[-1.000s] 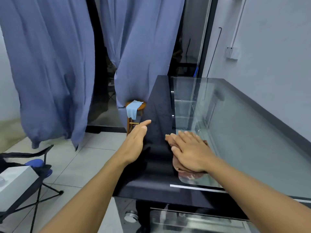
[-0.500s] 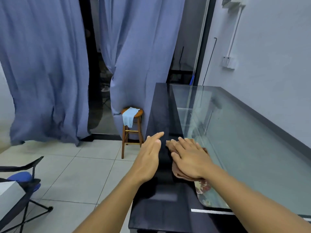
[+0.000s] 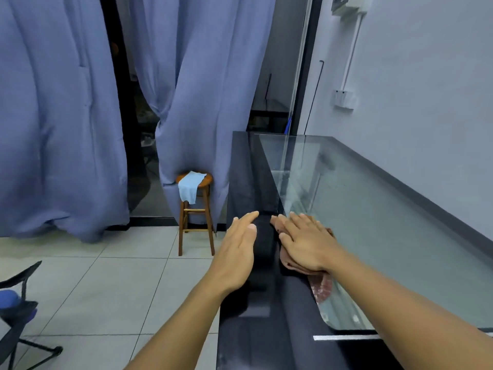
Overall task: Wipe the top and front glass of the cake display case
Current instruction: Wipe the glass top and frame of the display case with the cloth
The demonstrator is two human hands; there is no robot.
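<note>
Right hand (image 3: 306, 244) flat on brown cloth (image 3: 289, 263) atop display case (image 3: 373, 222), left hand (image 3: 237, 252) open alongside; stool (image 3: 207, 179), blue rag (image 3: 189, 186) centre-frame.

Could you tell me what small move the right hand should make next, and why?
Probably slide the right hand and the cloth forward along the top glass: the palm lies flat on the cloth at the pane's near left edge, and most of the glass stretches ahead.
</note>
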